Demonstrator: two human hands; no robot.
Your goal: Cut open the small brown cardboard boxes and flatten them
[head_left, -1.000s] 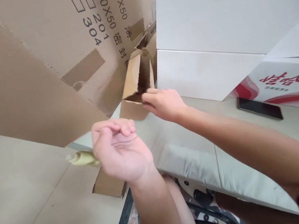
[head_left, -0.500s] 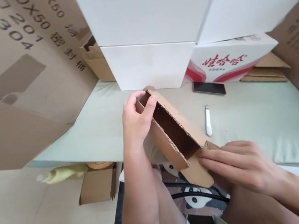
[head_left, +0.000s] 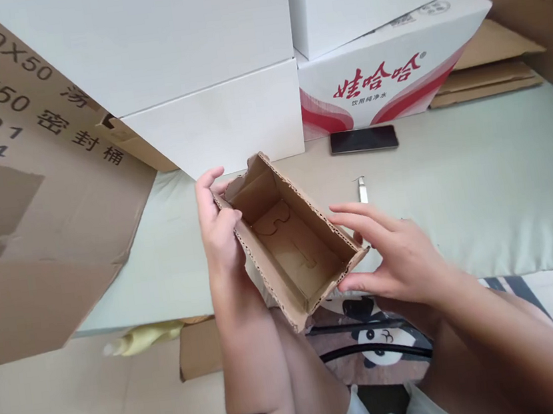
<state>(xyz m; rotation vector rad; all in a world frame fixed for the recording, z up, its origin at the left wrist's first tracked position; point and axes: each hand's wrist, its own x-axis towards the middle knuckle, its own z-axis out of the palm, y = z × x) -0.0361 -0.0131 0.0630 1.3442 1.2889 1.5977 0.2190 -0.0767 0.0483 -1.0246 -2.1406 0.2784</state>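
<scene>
A small open-topped cardboard box [head_left: 306, 243] with ragged cut edges is held up before me, its opening turned toward my eyes. Its inside shows nothing but a curved cut line and marks on the bottom. My left hand [head_left: 221, 224] grips the far left rim, thumb over the edge. At the near right corner, my right hand [head_left: 393, 250] holds the box between thumb and fingers. Just beyond the right hand lies a white utility knife [head_left: 362, 190], its lower part hidden by that hand.
A black phone [head_left: 364, 140] lies by a white carton with red lettering [head_left: 367, 85]. White boxes [head_left: 226, 122] stand behind, on a pale green covered surface [head_left: 483, 208]. A large printed carton [head_left: 43, 195] rises at left. Flattened cardboard [head_left: 488, 83] lies at back right.
The box has been tipped so its opening faces me and its bottom shows. My right hand has moved from the near end flap up to the corner. The view has shifted.
</scene>
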